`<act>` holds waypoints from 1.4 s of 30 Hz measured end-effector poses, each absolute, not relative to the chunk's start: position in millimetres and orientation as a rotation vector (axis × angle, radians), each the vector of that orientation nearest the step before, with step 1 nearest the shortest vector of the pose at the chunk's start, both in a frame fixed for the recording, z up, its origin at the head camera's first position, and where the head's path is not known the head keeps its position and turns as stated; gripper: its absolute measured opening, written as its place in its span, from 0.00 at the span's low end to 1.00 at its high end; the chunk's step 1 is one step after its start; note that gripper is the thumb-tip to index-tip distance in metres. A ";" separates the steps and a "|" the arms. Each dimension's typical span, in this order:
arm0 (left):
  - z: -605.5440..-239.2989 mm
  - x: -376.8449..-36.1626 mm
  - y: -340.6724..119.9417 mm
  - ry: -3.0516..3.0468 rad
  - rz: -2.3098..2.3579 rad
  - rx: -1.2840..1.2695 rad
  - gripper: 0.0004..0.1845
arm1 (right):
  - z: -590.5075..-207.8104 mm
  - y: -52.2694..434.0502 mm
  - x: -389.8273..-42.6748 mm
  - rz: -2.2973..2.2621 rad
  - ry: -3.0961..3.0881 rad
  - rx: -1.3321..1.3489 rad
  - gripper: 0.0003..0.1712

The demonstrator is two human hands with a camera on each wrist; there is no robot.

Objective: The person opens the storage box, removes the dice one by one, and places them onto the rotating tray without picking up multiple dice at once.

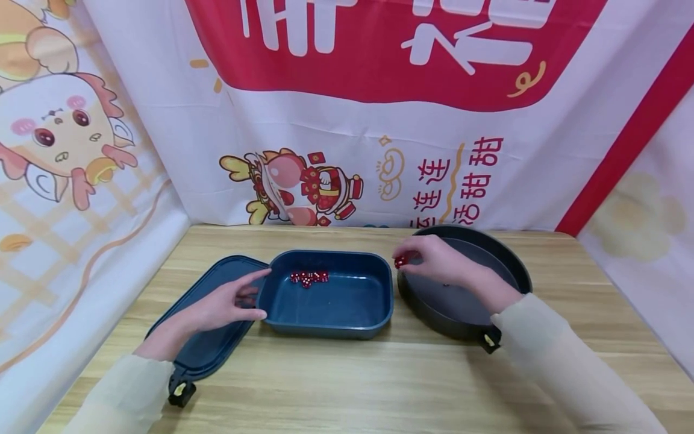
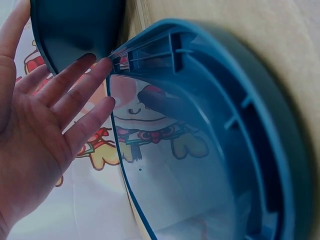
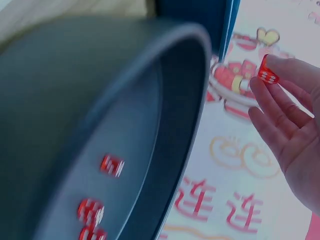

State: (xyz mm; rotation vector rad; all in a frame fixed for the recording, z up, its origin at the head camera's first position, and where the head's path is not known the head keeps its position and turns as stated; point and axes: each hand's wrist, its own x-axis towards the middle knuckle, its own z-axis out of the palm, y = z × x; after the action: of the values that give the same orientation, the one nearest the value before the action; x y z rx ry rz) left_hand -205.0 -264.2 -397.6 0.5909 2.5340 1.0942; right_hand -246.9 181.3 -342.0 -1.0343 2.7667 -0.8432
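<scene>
Between thumb and fingertips, my right hand (image 1: 440, 259) pinches a red die (image 3: 268, 71) with white pips. It is over the left rim of a round dark pan (image 1: 450, 304), on the side facing the blue box. Several red dice (image 3: 112, 165) lie inside that pan, mostly hidden by my arm in the head view. A rectangular blue box (image 1: 336, 310) stands in the middle, with a cluster of red dice (image 1: 308, 278) toward its back left. My left hand (image 1: 219, 304), fingers spread and holding nothing, is at the box's left end, above a blue lid (image 1: 208, 349).
The lid lies flat on the wooden table (image 1: 336, 386), left of the box, partly under my left forearm. Behind the table hangs a printed cloth (image 1: 179, 157), and more cloth closes off both sides. Black wrist straps show at both sleeves.
</scene>
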 end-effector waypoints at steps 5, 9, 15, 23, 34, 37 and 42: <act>-397.6 -205.2 -264.2 2.535 1.091 0.587 0.45 | -343.5 207.7 -249.7 -0.826 2.854 -0.947 0.15; -398.1 -204.8 -264.8 2.540 1.087 0.590 0.45 | -348.3 227.7 -253.0 -0.819 2.892 -0.891 0.14; -398.4 -204.9 -265.1 2.547 1.085 0.597 0.44 | -354.6 251.9 -256.6 -0.783 2.913 -0.829 0.14; -399.7 -205.4 -265.6 2.551 1.078 0.589 0.44 | -367.4 270.8 -265.6 -0.713 2.907 -0.695 0.14; -401.8 -206.3 -265.3 2.550 1.080 0.590 0.45 | -390.1 282.1 -275.6 -0.652 2.845 -0.669 0.12; -401.7 -206.7 -265.3 2.549 1.080 0.594 0.45 | -395.3 282.8 -276.8 -0.644 2.839 -0.683 0.11; -401.3 -206.8 -265.1 2.545 1.085 0.593 0.45 | -401.2 283.6 -278.3 -0.636 2.838 -0.704 0.10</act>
State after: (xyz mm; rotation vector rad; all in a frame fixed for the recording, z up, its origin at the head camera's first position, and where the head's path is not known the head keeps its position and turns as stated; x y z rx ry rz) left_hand -206.8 -265.1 -401.3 0.5925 2.5451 1.0848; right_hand -278.3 283.6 -401.2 -0.7039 2.8385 -0.6359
